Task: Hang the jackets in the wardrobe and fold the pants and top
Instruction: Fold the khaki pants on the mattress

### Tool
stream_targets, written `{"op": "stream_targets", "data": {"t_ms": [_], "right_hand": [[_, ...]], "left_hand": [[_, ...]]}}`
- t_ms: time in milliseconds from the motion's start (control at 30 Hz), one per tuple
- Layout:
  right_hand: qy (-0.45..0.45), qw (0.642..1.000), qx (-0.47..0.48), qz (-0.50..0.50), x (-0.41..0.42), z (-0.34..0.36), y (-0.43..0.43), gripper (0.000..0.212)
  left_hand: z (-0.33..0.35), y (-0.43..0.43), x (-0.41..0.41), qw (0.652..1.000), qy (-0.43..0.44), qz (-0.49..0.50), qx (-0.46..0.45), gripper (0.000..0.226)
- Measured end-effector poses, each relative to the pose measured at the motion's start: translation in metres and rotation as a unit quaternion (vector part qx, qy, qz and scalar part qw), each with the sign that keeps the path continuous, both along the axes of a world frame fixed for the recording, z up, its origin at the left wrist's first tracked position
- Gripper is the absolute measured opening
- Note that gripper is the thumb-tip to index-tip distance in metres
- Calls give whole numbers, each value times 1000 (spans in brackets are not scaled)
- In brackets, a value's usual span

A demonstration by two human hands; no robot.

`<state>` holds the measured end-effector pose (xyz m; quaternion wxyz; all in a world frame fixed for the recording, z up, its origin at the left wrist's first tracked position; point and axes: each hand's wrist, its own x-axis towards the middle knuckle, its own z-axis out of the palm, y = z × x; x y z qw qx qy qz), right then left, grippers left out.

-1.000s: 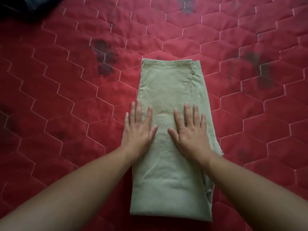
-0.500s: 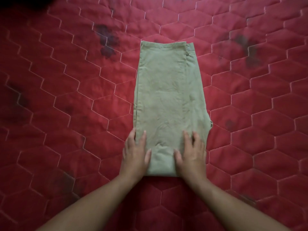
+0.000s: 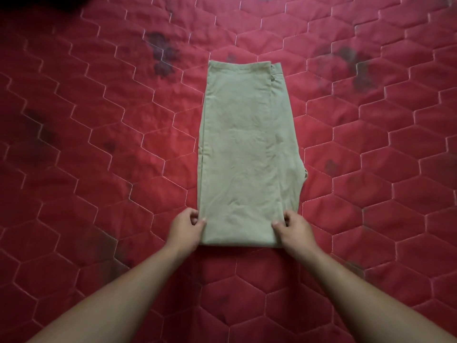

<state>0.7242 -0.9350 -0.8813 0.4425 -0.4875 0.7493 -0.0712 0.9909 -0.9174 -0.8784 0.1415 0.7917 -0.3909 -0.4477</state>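
Observation:
Pale green pants (image 3: 243,149) lie folded into a long rectangle on the red quilted bedspread (image 3: 99,144), waistband at the far end. My left hand (image 3: 188,227) pinches the near left corner of the pants, thumb on top and fingers curled under the edge. My right hand (image 3: 291,230) pinches the near right corner in the same way. The near fold still lies flat on the bed between the two hands. No jackets or top are in view.
The bedspread has white hexagon stitching and dark flower patches (image 3: 162,54). A dark shape (image 3: 42,2) sits at the far left corner of the view.
Both hands slid from the middle of the pants down to the near end, and changed from pressing flat to pinching the two near corners.

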Motion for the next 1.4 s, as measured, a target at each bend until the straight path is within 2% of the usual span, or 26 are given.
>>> {"op": "stream_targets", "data": {"t_ms": [200, 267, 333, 400, 467, 533, 633, 700, 833, 900, 933, 1033, 1067, 1133, 1200, 1267, 1300, 1367, 1400], "right_hand": [[11, 1000, -16, 8, 1, 7, 36, 24], [46, 999, -16, 22, 2, 11, 48, 27], [118, 991, -25, 61, 3, 13, 58, 24], [147, 986, -62, 41, 4, 11, 60, 22], [88, 992, -77, -48, 5, 13, 53, 24], [7, 995, -33, -98, 4, 21, 42, 33], [-45, 998, 45, -7, -2, 40, 25, 47], [-112, 991, 71, 14, -8, 53, 11, 40], [-226, 970, 85, -30, -17, 81, -32, 26], [-268, 960, 62, -57, -13, 104, -57, 16], [-287, 954, 52, -75, -10, 115, -71, 12], [-340, 928, 66, -136, -4, 137, -111, 35], [-358, 919, 74, -148, -4, 142, -124, 42], [-387, 907, 71, -153, -2, 149, -147, 41], [-345, 932, 17, -111, 3, 146, -167, 33], [-209, 975, -73, -25, 4, 135, -186, 27], [-135, 985, -100, 25, 4, 128, -196, 26], [5, 990, -109, 91, 1, 118, -213, 23], [28, 990, -106, 93, -1, 113, -221, 19]], "left_hand": [[4, 38, -10, 998, -20, 64, -14, 8], [4, 47, -11, 998, -43, 52, -12, 5], [1, 50, -10, 997, -76, 26, 12, 11], [1, 45, -11, 996, -82, 17, 32, 13], [7, 37, -12, 998, -45, 38, 39, 19], [17, 31, -11, 997, 13, 51, 51, 31], [30, 25, 0, 994, 86, 18, 58, 45], [38, 17, 12, 986, 157, 28, 56, 42], [67, -18, 32, 965, 250, 22, 74, 9], [88, -49, 38, 961, 270, 22, 59, 10], [98, -65, 40, 959, 277, 29, 50, 16], [118, -112, 49, 942, 326, 63, 50, 44], [123, -126, 50, 939, 335, 67, 43, 45], [128, -151, 54, 948, 315, 36, 10, 39], [132, -173, 52, 968, 249, -26, -22, 43], [126, -190, 47, 974, 219, -37, -46, 40], [120, -199, 45, 973, 220, -28, -59, 37], [107, -212, 42, 973, 219, -11, -75, 32], [99, -218, 41, 972, 221, 1, -80, 29]]}}
